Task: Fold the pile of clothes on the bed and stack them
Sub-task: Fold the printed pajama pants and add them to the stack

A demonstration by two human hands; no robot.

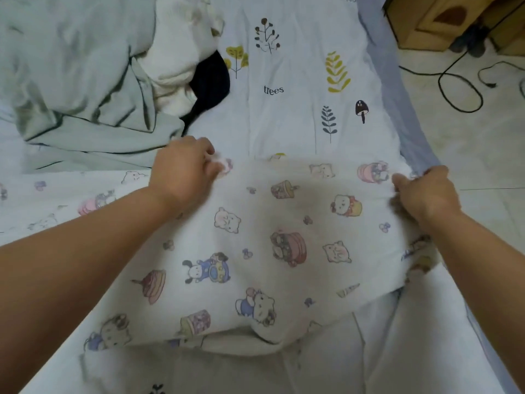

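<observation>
Clutter sat mostly in the upper left of the frame, where we saw three garments heaped together: a pale green garment (82,81) spread widest, a white garment (179,58) bunched against it, and a black garment (211,81) poking out just below the white one. Nothing from that heap lay across our working patch. At the upper right, on the tiled floor (488,166) beyond the bed's edge, we saw a cardboard box (434,21) and a loose black cable (460,89). The bedsheet (298,89), white with printed trees and leaves, covered the bed.

We counted two hands at work and one cloth in them. The cartoon-print cloth (270,251) lay across the centre and lower half of the frame on the sheet, white, thin, scattered with small bears, cats, cakes and cups, and it ran on toward the left edge. Our left hand (184,172) had its fingers curled and pinching the cloth's far edge left of centre. Our right hand (423,194) gripped the bunched edge at the right, fingers closed round it.
</observation>
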